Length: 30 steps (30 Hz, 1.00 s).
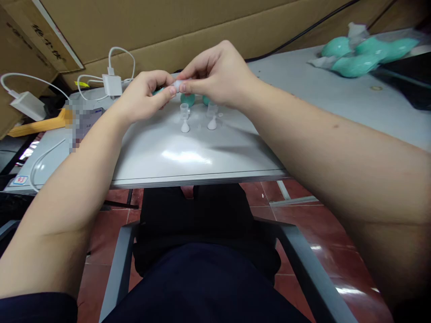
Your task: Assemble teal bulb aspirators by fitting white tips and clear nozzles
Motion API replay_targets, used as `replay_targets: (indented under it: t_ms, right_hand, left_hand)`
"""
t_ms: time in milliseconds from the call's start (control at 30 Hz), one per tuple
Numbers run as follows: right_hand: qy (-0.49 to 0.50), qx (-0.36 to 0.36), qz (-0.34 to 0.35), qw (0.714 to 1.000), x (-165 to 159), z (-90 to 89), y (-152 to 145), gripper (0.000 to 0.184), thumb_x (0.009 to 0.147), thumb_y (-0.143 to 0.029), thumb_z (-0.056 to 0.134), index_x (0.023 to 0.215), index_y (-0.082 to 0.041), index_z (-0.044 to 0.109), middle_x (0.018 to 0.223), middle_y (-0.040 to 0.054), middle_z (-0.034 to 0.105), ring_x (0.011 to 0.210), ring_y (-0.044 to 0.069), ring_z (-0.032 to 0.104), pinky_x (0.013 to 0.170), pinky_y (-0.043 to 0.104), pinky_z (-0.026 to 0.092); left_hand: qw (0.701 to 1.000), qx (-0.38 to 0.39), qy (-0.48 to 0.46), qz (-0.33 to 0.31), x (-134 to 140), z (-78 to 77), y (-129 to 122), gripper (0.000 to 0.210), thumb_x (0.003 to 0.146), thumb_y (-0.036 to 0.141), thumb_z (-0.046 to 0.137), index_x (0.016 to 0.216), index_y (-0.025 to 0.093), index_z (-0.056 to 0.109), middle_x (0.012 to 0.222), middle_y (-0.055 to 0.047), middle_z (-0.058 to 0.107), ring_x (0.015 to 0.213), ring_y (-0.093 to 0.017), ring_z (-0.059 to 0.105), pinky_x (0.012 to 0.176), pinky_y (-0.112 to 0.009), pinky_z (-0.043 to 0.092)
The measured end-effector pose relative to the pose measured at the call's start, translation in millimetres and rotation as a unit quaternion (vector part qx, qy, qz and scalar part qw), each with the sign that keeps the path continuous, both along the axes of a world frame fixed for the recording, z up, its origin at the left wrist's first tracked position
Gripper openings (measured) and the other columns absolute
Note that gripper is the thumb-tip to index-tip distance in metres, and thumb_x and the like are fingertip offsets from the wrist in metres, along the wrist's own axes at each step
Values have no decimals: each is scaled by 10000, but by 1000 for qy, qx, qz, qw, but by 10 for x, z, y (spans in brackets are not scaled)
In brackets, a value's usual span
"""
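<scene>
My left hand and my right hand meet above the far part of the table. Between their fingertips is a small whitish plastic piece, pinched from both sides. A bit of teal shows at my left fingers; most of it is hidden. Just below the hands stand two small clear plastic pieces with white cone-shaped ends, one on the left and one on the right. Behind them is a round teal object, and another teal one is partly covered by my right hand.
White chargers with cables lie at the left, near a yellow-handled tool and a partly blurred phone. Teal rounded objects in clear wrapping sit at the back right beside a black item. Cardboard walls the back.
</scene>
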State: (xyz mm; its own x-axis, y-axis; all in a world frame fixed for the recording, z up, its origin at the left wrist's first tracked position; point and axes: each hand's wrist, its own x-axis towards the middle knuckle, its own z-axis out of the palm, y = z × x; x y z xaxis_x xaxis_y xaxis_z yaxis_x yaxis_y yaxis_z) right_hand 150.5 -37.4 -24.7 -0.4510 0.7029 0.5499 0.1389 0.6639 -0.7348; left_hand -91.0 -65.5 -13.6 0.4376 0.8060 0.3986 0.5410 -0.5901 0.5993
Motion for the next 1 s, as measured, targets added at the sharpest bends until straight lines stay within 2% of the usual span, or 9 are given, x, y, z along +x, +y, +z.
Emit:
replay_targets:
  t_ms: [167, 200, 333, 433, 500, 600, 733, 867, 1000]
  right_hand:
    - [-39, 36, -24, 998, -7, 137, -55, 82, 903, -190, 945, 968, -188, 895, 861, 60, 806, 823, 243, 733, 902, 437, 680]
    - [-48, 49, -31, 997, -4, 180, -80, 112, 931, -130, 917, 1034, -167, 891, 886, 60, 807, 830, 231, 737, 904, 417, 675]
    - [-71, 110, -67, 989, 63, 376, -185, 465, 967, -1, 859, 1418, -111, 823, 1060, 64, 819, 916, 212, 758, 965, 374, 641]
    - [-131, 146, -65, 978, 132, 460, -207, 200, 955, -15, 843, 1099, -134, 913, 894, 34, 781, 814, 207, 703, 889, 373, 619]
    - [-181, 159, -39, 970, 162, 435, -181, 175, 933, -12, 833, 917, -170, 906, 794, 12, 753, 757, 208, 676, 869, 387, 622]
    - [-214, 174, -9, 961, 207, 294, -115, 242, 899, 4, 825, 858, -225, 891, 820, -14, 786, 811, 220, 726, 960, 405, 650]
    - [-188, 157, -11, 970, 346, 126, -82, 205, 954, -109, 823, 936, -304, 885, 995, -21, 839, 1009, 248, 792, 1101, 409, 659]
    - [-164, 96, -13, 982, 482, 101, -119, 142, 899, -234, 935, 964, -348, 879, 1007, 6, 840, 1220, 325, 764, 1147, 450, 668]
    - [-180, 134, 1, 975, 476, 73, -132, 121, 971, -211, 857, 975, -325, 897, 974, 6, 829, 1130, 304, 751, 1195, 481, 624]
  left_hand:
    - [999, -15, -22, -25, -12, -15, 54, 578, 894, 871, 823, 893, 313, 674, 818, 21, 711, 759, -198, 519, 768, -409, 405]
    - [999, -9, -30, -26, -34, -19, 79, 617, 895, 907, 804, 929, 304, 675, 859, 16, 722, 777, -194, 520, 777, -408, 410]
    - [998, -6, -59, -11, -199, -47, 232, 752, 849, 998, 791, 1045, 291, 624, 906, 19, 728, 916, -221, 588, 827, -415, 443]
    - [998, -14, -59, 25, -336, -79, 362, 864, 769, 1062, 813, 1072, 291, 569, 881, 37, 704, 1014, -229, 609, 877, -420, 458]
    - [996, -9, -58, 69, -394, -95, 423, 919, 699, 1079, 849, 1055, 281, 563, 881, 44, 692, 979, -207, 610, 891, -419, 460]
    - [992, -11, -55, 117, -439, -105, 462, 938, 636, 1045, 906, 1033, 267, 564, 880, 48, 681, 892, -172, 591, 864, -403, 458]
    - [990, -22, -57, 128, -477, -127, 483, 907, 645, 997, 938, 1041, 277, 554, 850, 56, 667, 876, -165, 575, 811, -391, 460]
    - [991, -17, -59, 120, -497, -188, 523, 920, 669, 992, 963, 1088, 278, 561, 882, 52, 683, 874, -164, 571, 806, -402, 463]
    - [991, 43, -30, 124, -477, -219, 509, 1000, 701, 1108, 848, 1200, 283, 583, 977, 41, 683, 898, -162, 564, 843, -401, 488]
